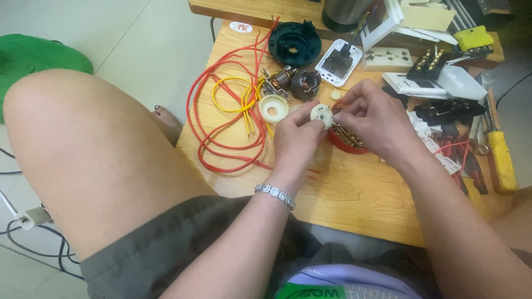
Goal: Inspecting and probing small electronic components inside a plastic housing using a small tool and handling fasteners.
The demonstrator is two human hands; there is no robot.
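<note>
The red dish (pixel 346 145) is mostly hidden behind the right hand (pixel 371 119), its contents too small to tell. Fingers cover the rim of the small cream disc (pixel 321 115). The dark cylinder (pixel 343 14) is cut off by the top edge.

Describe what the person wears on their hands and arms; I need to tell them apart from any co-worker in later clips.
Both arms are bare, with no sleeves or gloves in view. The left hand has a silver-coloured bracelet of small square links around its wrist. The right hand shows no ring, watch or band that I can make out.
</note>
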